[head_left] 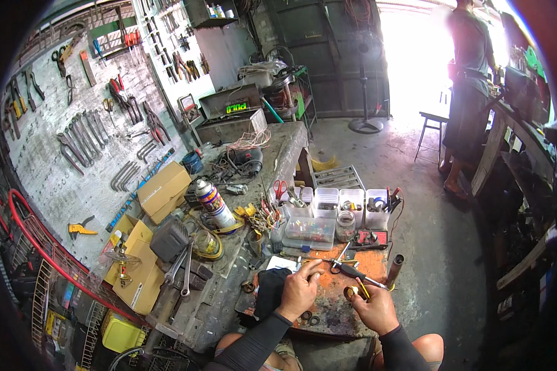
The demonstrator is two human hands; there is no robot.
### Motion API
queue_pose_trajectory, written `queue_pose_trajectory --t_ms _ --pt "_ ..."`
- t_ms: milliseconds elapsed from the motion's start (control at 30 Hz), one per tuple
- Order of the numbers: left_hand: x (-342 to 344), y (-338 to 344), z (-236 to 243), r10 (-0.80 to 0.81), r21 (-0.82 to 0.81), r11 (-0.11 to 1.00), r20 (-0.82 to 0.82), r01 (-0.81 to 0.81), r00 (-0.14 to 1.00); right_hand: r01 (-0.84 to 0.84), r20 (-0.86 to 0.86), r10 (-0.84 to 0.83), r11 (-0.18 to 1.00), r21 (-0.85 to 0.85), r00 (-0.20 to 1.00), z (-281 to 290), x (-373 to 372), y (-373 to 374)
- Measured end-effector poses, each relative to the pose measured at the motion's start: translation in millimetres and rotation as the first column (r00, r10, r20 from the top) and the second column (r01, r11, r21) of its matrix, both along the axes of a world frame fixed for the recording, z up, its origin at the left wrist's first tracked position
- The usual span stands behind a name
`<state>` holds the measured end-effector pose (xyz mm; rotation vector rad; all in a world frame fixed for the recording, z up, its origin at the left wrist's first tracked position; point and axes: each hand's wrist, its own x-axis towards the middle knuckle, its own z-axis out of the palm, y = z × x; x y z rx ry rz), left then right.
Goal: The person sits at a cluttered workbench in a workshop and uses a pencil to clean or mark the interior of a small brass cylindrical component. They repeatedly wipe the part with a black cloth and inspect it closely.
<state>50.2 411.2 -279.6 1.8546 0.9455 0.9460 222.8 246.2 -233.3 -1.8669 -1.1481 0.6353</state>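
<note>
My left hand (pixel 297 290) is partly open above the orange work board (pixel 334 300), fingertips close to a dark long-handled tool (pixel 356 272) and small scissors (pixel 335 264). My right hand (pixel 376 309) grips a small brass-coloured round part (pixel 353 292) and a thin yellow pencil-like item (pixel 363 285). A black cloth (pixel 269 285) lies left of my left hand. Dark rings (pixel 307 315) rest on the board between my wrists, and an upright metal tube (pixel 395 269) is at its right edge.
Clear plastic bins (pixel 325 204) and a jar (pixel 346 226) sit behind the board. A spray can (pixel 216 207), wrenches (pixel 185 272) and cardboard boxes (pixel 164 188) crowd the left bench (pixel 278 145). Pegboard tools hang left. Another person (pixel 467 105) stands at the right bench near a stool (pixel 432 117).
</note>
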Motion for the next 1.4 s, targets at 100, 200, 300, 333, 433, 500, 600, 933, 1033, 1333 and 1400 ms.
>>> queue_pose_trajectory --t_ms 100,200,300,333,433,500,600,933,1033,1333,1400 --pt "2.1 1.8 3.1 -0.001 -0.021 1.000 0.002 0.001 1.000 0.009 -0.012 -0.009 1.000 -0.012 1.000 -1.4 1.4 1.4" --pt "-0.1 9.1 2.7 -0.022 -0.016 1.000 -0.046 0.022 0.999 -0.001 -0.021 0.001 1.000 -0.028 1.000 2.2 2.9 5.5" --pt "-0.2 11.5 -4.9 -0.026 0.004 1.000 -0.063 0.027 0.998 0.015 -0.029 -0.015 1.000 0.021 0.999 0.0 1.8 5.7" --pt "0.6 11.0 -7.0 -0.023 0.015 1.000 -0.060 0.024 0.998 0.019 -0.036 -0.018 1.000 0.024 0.999 -0.9 1.5 5.8" --pt "5.4 6.1 -7.2 -0.032 -0.015 0.999 0.025 0.032 0.999 0.029 -0.042 -0.027 0.999 0.033 0.999 -7.0 2.8 6.0" --pt "6.4 3.8 0.0 -0.036 -0.069 0.997 0.010 0.036 0.999 0.030 -0.031 -0.028 0.999 0.042 0.999 -14.1 5.3 6.8" --pt "3.0 7.1 -0.4 -0.047 -0.066 0.997 -0.022 0.045 0.999 0.033 -0.016 -0.032 0.998 0.056 0.999 -9.3 3.9 6.4" --pt "4.9 14.3 -8.6 -0.001 -0.010 1.000 -0.057 0.001 0.998 0.074 0.041 -0.080 0.988 0.134 0.996 -4.3 4.8 6.3" --pt "5.5 13.6 -5.2 -0.002 0.064 0.998 -0.068 0.006 0.998 0.066 0.065 -0.071 0.995 0.074 0.995 -4.7 10.9 9.2" --pt "2.3 14.9 -14.4 -0.092 0.002 0.996 -0.207 0.094 0.974 0.116 -0.057 -0.115 0.993 0.002 0.992 -0.5 13.3 3.9" --pt "3.2 16.1 -21.5 -0.111 0.106 0.984 -0.250 0.141 0.962 0.114 -0.072 -0.112 0.993 0.014 0.991 -1.1 12.9 4.0"
